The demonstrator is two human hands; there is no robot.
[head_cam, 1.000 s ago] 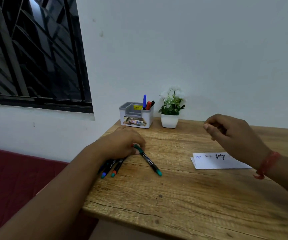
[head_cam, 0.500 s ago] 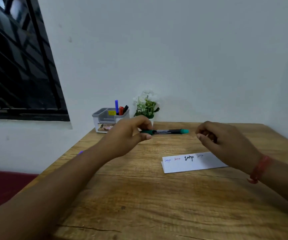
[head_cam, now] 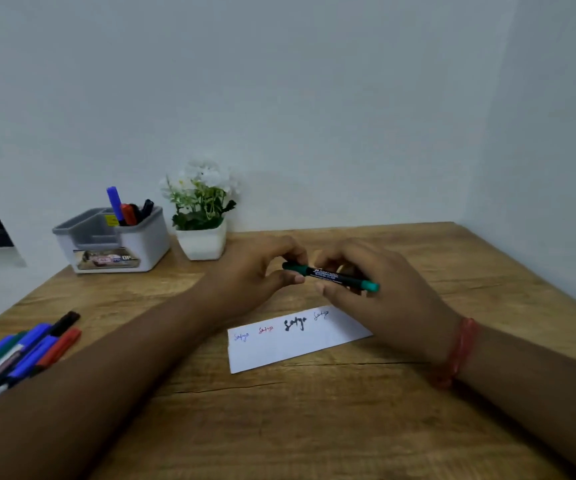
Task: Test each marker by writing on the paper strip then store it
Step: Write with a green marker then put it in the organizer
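Both hands meet above the far edge of the paper strip (head_cam: 293, 341), which lies flat on the wooden bench (head_cam: 314, 427). The left hand (head_cam: 255, 275) has its grip pinched on the capped left end of a green marker (head_cam: 331, 276), thumb below and fingers above. The right hand (head_cam: 376, 296) has its grip wrapped round the barrel, with the green right end sticking out past the knuckles. The marker hangs nearly level, just beyond the strip and clear of it.

The strip carries four scribbled words in a row: blue, red, thick black and a thin dark one nearest the right hand.

Well to the left of the strip, at the bench edge, lies a bunch of loose markers (head_cam: 23, 351) in blue, green, red and black. Beyond the strip to the left stands a grey-and-white organiser (head_cam: 141, 244) against the wall, with a blue, a red and a black marker upright in its right compartment. Just right of it sits a small potted plant (head_cam: 203, 216) with white flowers. A red thread band (head_cam: 459, 351) circles the right wrist.
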